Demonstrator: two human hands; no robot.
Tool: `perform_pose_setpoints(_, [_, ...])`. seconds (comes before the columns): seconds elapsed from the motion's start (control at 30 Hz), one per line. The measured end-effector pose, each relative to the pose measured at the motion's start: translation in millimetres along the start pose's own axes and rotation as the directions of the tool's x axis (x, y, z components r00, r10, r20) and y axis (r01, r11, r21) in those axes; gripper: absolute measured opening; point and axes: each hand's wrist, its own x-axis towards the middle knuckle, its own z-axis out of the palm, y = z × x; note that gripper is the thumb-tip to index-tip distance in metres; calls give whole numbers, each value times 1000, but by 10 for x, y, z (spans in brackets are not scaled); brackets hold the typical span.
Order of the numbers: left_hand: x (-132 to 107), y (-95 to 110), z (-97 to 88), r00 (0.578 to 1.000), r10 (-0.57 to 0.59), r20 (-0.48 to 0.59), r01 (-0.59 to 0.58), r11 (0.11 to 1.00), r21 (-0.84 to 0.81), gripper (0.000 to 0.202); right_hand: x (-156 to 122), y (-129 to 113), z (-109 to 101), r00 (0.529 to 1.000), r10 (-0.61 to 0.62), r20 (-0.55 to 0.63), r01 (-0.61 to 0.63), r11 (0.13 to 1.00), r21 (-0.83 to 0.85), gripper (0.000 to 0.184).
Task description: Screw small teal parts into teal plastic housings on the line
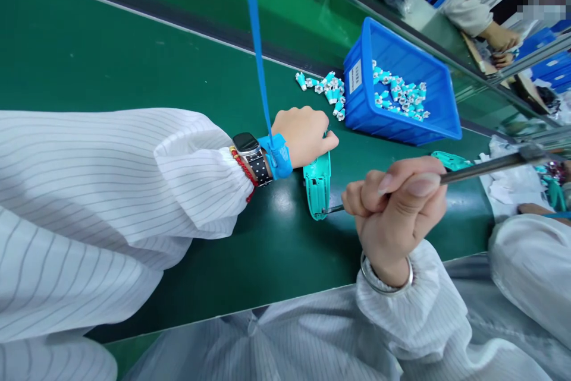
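Note:
My left hand, with a blue wrist strap and a watch at its wrist, is closed on the upper end of a long teal plastic shell. The shell's hollow inner side faces up, and my fingers hide its top end. My right hand is wrapped round a slim metal tool that looks like tweezers. Its thin tip reaches the lower end of the shell; whether a small part is pinched there I cannot tell. The tool's blunt rear end points to the right.
A blue bin holds several small teal-and-white parts, with more of these parts beside it. Another teal shell lies to the right. A blue cord runs up from my left wrist. Co-workers' sleeves show at the right.

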Motion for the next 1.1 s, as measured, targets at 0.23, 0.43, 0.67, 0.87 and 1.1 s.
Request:
perform_pose_setpoints(0.23, [4, -87, 60, 999, -44, 0, 44, 988, -147, 34, 43, 113, -114, 982, 135, 129, -160, 966, 203, 24])
perform_pose_setpoints(0.43, [-75, -345, -2, 987, 135, 88, -54, 791, -610, 31, 518, 164, -390, 924, 343, 172, -294, 921, -254, 15])
perform_pose_setpoints(0.67, [-329, -346, -8, 914, 118, 388, 236, 624, -745, 37, 636, 653, -24, 878, 368, 306, 260, 170, -951, 39])
perform_pose_setpoints(0.87, [-428, -378, 89, 859, 127, 496, 405, 425, -810, 47, 649, 986, 248, 927, 299, 226, 228, 30, -973, 35])
perform_pose_setpoints(1.1, [-407, -369, 258, 844, 52, 534, 534, 19, -845, 55, 786, 1026, 223, 919, 322, 229, 227, 43, -973, 37])
